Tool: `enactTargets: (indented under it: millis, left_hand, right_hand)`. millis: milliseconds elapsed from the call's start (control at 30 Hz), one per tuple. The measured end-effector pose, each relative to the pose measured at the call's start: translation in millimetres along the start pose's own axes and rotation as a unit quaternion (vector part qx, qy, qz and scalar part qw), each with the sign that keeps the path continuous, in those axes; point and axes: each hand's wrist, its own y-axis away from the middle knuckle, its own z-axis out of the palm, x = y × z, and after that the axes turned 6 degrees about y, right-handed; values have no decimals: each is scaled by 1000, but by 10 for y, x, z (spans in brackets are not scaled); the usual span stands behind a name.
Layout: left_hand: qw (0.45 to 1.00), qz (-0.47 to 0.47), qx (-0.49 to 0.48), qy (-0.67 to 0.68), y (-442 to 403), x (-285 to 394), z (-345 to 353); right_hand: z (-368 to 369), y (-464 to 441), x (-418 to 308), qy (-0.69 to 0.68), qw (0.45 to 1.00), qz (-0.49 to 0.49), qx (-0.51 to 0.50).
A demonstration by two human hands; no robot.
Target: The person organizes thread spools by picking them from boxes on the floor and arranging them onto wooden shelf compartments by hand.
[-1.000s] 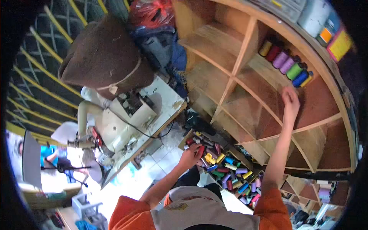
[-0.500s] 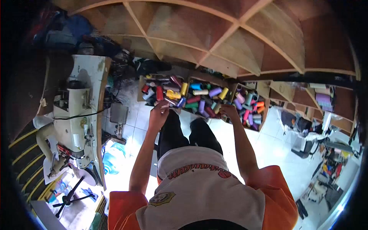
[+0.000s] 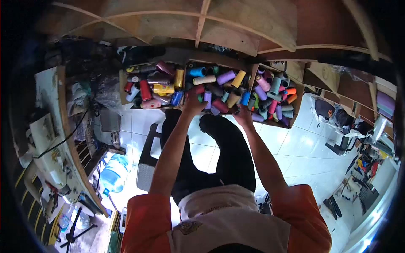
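A middle wooden box (image 3: pixel 219 63) full of thread spools is in front of me. At its front left corner, my left hand (image 3: pixel 193 105) has its fingers curled over the edge, beside a dark red spool (image 3: pixel 198 89). My right hand (image 3: pixel 242 114) is closed at the front right corner, below a blue spool (image 3: pixel 245 98); its fingertips are partly hidden. Purple spools (image 3: pixel 226 77) and a yellow spool (image 3: pixel 238 79) lie between the hands. To the left is a box (image 3: pixel 123 86) of red, yellow and pink spools; a further spool box (image 3: pixel 297 99) stands right.
A wooden compartment shelf (image 3: pixel 249 31) spans the top of the view. A dark stool (image 3: pixel 147 173) stands left of my legs, near a blue water bottle (image 3: pixel 114 173). On the left is a sewing machine (image 3: pixel 50 158). Bagged items (image 3: pixel 333 116) sit at right.
My left hand has moved right, from the left box's front to the middle box's left corner. My right hand stays near the middle box's right corner. The view has shifted and the legs are farther apart.
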Motion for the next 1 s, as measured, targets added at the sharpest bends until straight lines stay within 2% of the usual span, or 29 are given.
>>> enactTargets:
  millis: [33, 67, 133, 233, 267, 367, 500, 533, 633, 733, 833, 933, 1000]
  left_hand:
    - [998, -2, 19, -53, -59, -36, 160]
    - [994, -85, -60, -28, -141, -83, 292]
    - [992, -89, -33, -88, -240, -106, 497]
    - [989, -89, -19, -119, -287, -266, 756]
    - [987, -81, -7, -138, -301, -312, 814]
    - [980, -85, 11, -178, -345, -262, 840]
    - [972, -111, -25, -206, -387, -205, 842]
    - [969, -116, -36, -216, -408, -206, 830]
    - [965, -139, -55, -214, -456, -156, 810]
    - [969, -114, 21, -220, -441, -139, 831]
    - [965, -195, -41, -173, -487, -115, 780]
    - [960, -230, -20, -162, -518, -114, 830]
    - [959, -211, 35, -187, -498, -73, 899]
  right_hand:
    - [173, -97, 76, 27, 996, -50, 75]
    - [331, -198, 157, 4, 996, -7, 92]
    - [424, -346, 187, -37, 989, 79, 121]
    - [657, -549, 327, -114, 981, 150, 42]
    - [725, -575, 339, -121, 982, 132, 55]
    - [841, -665, 204, -103, 973, 159, 135]
    - [733, -758, -22, -74, 955, 284, 43]
    - [812, -849, 28, -80, 949, 299, 54]
    - [820, -897, 122, -80, 950, 297, 57]
    - [763, -823, 170, -146, 961, 211, 106]
    - [484, -628, 53, -178, 962, 145, 149]
    - [273, -482, -55, -199, 954, 95, 204]
    - [294, -454, 34, -170, 956, 86, 221]
